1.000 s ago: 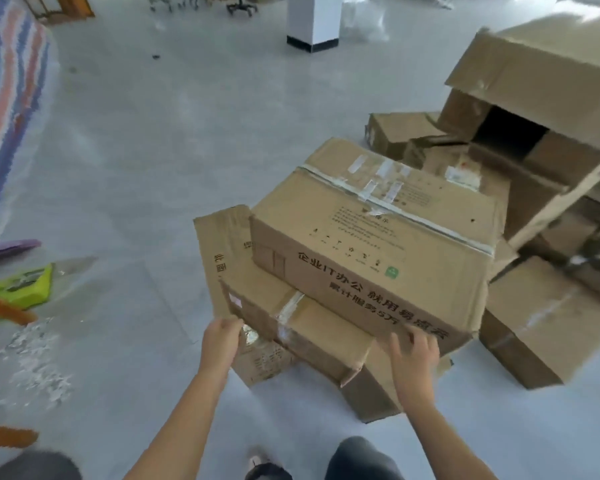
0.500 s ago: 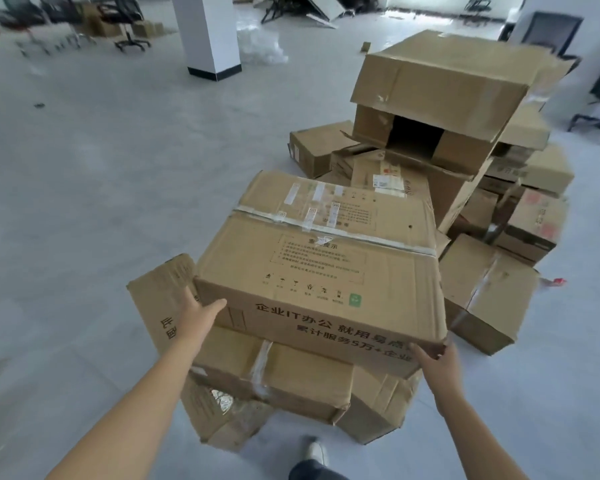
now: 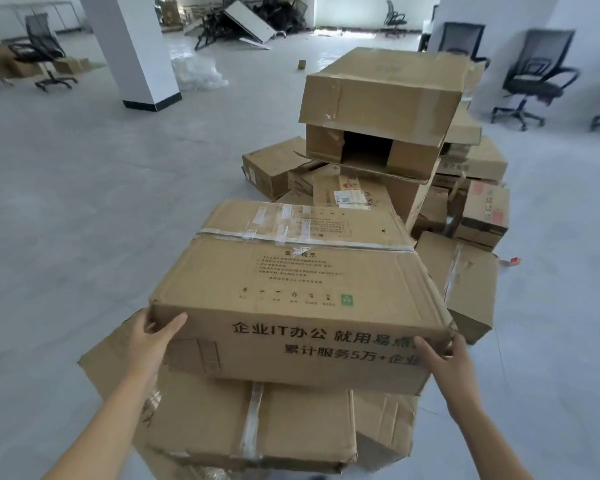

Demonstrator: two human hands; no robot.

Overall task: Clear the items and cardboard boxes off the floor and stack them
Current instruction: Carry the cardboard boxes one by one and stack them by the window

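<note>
Far left, mesh chair [image 3: 45, 53] on grey floor [image 3: 84, 202], small cartons beside it. Right of that, white pillar [image 3: 132, 50] with dark base. Crumpled clear plastic wrap [image 3: 198, 72] just right of pillar. Toppled dark furniture far centre, too blurry to sort out.

Near left, left hand [image 3: 153, 341] at near-left corner of printed box [image 3: 298, 292]: thumb laid across near face, fingers [image 3: 146, 327] wrapped round left side, gripping. Under that hand, flattened cardboard sheet [image 3: 101, 362] on floor, skewed.

Centre, printed box: large, brown, tape strip across top, black Chinese lettering on near face, green square mark on top. Sits over lower taped box [image 3: 250, 424]; resting on it or lifted just clear, cannot tell. Lower taped box on floor, crumpled carton [image 3: 385, 427] touching its right side.

Near right, right hand [image 3: 444, 358] at near-right corner of printed box, fingers curled over torn corner edge, holding it.

Beyond, far right of centre, heap of cartons on floor. Open-ended box [image 3: 381, 95] on top, dark gap under its front panel. Red-sticker box [image 3: 485, 213] at right edge of heap. Dented box [image 3: 471, 289] just right of printed box, on floor. Small red scrap [image 3: 515, 260] on floor near dented box. Far right, black office chairs [image 3: 534, 77] near wall.
</note>
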